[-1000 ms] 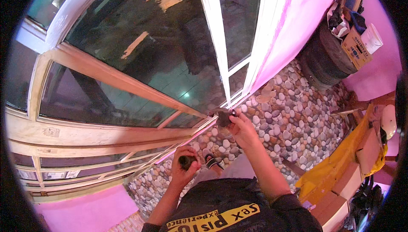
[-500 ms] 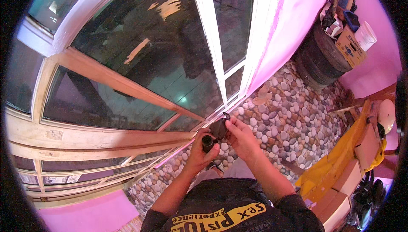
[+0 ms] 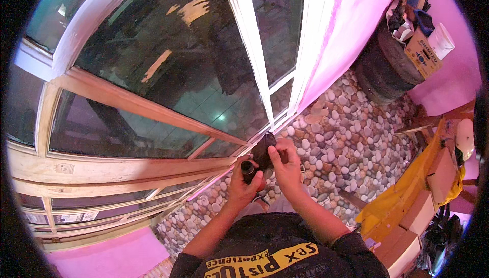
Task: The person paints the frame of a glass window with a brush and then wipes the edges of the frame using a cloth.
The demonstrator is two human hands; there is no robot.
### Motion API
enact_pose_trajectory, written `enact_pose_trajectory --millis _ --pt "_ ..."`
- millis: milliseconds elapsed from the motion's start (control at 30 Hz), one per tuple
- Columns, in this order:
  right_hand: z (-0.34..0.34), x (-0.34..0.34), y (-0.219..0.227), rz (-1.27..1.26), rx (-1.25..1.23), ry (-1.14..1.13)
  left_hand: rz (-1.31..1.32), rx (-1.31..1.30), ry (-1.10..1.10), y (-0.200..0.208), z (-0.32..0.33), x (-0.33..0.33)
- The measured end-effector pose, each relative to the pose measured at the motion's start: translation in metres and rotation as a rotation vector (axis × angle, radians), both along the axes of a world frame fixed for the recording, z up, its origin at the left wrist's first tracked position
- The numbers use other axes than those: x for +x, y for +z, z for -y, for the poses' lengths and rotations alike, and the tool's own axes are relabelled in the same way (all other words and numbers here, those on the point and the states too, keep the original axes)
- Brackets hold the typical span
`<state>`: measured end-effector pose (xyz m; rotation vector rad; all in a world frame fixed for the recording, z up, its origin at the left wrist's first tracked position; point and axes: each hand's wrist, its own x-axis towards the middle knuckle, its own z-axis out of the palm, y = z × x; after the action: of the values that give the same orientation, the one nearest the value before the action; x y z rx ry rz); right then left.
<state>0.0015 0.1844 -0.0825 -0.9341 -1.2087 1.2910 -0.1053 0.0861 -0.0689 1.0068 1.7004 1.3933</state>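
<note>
My left hand (image 3: 243,189) is closed round a short black cylinder (image 3: 248,169), whose round dark end faces up. Beside it, my right hand (image 3: 286,164) pinches a dark, flattish object (image 3: 262,147) between thumb and fingers. That object looks like a soft black pouch or cloth, but its exact kind does not show. It sits right by the top of the cylinder, and I cannot tell whether the two are joined. Both hands are held close together in front of my body.
White-framed glass panes (image 3: 178,64) stand at the left and ahead. Pebble-patterned flooring (image 3: 336,150) spreads to the right. Stacked black tyres (image 3: 384,69) bear a cardboard box (image 3: 423,54) and a white bucket (image 3: 441,40). At the right lie a yellow cloth (image 3: 392,204) and brown boxes (image 3: 415,209).
The dark object in my right hand has turned and tilted, and shows a broader shape. My right hand has shifted slightly downward; my left still grips the black cylinder.
</note>
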Motion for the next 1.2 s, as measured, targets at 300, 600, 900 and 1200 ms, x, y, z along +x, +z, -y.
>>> enact_pose_trajectory --millis 300,600,900,1200 --pt "-0.002 -0.006 -0.011 0.07 -0.241 0.118 -0.055 -0.037 0.073 -0.003 -0.01 -0.002" --pt "-0.021 -0.006 0.001 0.284 0.175 0.009 -0.061 -0.046 0.071 0.0 -0.017 0.003" --pt "-0.046 -0.002 -0.001 0.371 0.457 0.14 -0.105 -0.017 0.053 0.0 -0.023 0.0" --pt "-0.042 -0.025 -0.025 0.174 -0.13 0.043 -0.302 0.002 0.038 -0.007 -0.035 -0.009"
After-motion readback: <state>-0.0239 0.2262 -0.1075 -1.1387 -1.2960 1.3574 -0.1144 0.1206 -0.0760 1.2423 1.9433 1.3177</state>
